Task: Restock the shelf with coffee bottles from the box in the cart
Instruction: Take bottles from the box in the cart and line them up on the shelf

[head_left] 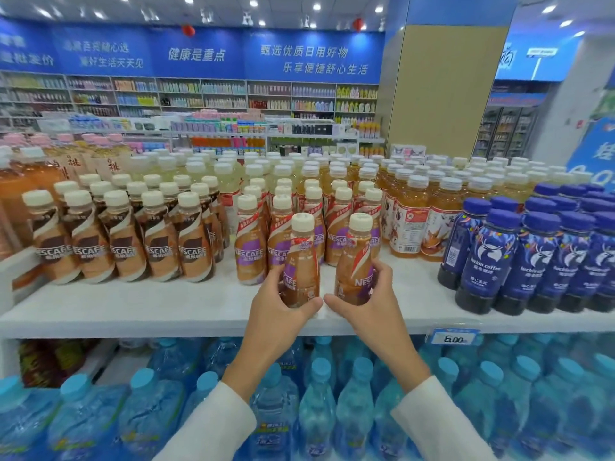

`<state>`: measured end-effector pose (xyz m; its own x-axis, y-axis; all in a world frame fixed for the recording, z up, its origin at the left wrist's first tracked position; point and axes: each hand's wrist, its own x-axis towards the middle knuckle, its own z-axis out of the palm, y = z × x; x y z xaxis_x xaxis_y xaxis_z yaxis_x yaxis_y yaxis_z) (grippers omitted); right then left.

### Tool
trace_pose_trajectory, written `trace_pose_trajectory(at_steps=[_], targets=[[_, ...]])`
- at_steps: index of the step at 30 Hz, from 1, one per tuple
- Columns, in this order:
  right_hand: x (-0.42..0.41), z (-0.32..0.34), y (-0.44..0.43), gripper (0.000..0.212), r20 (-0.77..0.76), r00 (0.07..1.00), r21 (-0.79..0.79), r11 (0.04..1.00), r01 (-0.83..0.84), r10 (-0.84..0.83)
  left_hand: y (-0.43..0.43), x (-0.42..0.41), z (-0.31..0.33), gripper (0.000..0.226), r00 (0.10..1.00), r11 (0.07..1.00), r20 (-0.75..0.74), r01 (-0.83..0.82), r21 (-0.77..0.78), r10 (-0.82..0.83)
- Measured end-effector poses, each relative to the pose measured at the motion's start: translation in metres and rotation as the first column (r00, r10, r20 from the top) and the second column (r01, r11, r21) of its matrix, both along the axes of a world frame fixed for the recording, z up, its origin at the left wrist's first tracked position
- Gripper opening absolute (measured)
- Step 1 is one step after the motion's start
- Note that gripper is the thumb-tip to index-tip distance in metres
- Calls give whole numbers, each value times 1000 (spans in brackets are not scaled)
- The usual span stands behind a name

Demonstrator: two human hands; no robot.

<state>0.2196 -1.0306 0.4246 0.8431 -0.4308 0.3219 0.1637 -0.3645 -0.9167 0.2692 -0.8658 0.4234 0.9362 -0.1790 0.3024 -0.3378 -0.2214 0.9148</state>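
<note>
White shelf board (133, 307) runs across at chest height, packed with drinks. On its left stand rows of brown-label coffee bottles (123, 247) with cream caps. On the right stand dark blue bottles (492, 261) with purple caps, and a bare strip of board lies between them and the middle group. Farther back are amber tea bottles (409, 227) and many pale-capped ones. Under the board sit blue-capped water bottles (319, 410), and a price tag (454, 339) hangs on the front edge at right.

Straight behind the person's hands, rows of purple-label coffee bottles (249, 247) fill the middle of the shelf, so the way to the far side is blocked there.

Two white sleeves (216, 424) reach up from below. The left grip (279, 304) is wrapped round the lower part of the left coffee bottle (301, 257). The right grip (372, 304) is wrapped round the lower part of the right coffee bottle (354, 261). The thumbs nearly meet between them.

Both bottles stand upright, side by side at the near edge of the shelf, just in front of the purple-label rows. Whether their bases rest on the board I cannot tell. Each has a cream cap, milky brown coffee inside, and a purple and white label with a red stripe running up to the neck.
</note>
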Motion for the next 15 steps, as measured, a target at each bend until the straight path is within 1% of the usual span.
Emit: trace_pose_trajectory(at_steps=[4,6,8,11,15], targets=[[-2,-2,0,85,-9,994,-47,993,112,-112,-2,-3,-5,91,990,989,37,-140,53,139],[-1,-3,0,85,-13,987,-92,983,158,-160,-4,-3,-5,91,984,983,45,-176,56,174],[0,-4,1,82,-22,984,-113,979,172,-176,-6,-5,-4,85,982,981,50,-187,60,184],[-1,-5,-1,74,-46,986,-115,981,155,-161,-6,-6,-3,73,985,984,51,-168,63,165],[-2,-3,-7,68,-100,994,-101,994,37,-47,-4,-2,-2,68,989,987,61,-139,79,135]])
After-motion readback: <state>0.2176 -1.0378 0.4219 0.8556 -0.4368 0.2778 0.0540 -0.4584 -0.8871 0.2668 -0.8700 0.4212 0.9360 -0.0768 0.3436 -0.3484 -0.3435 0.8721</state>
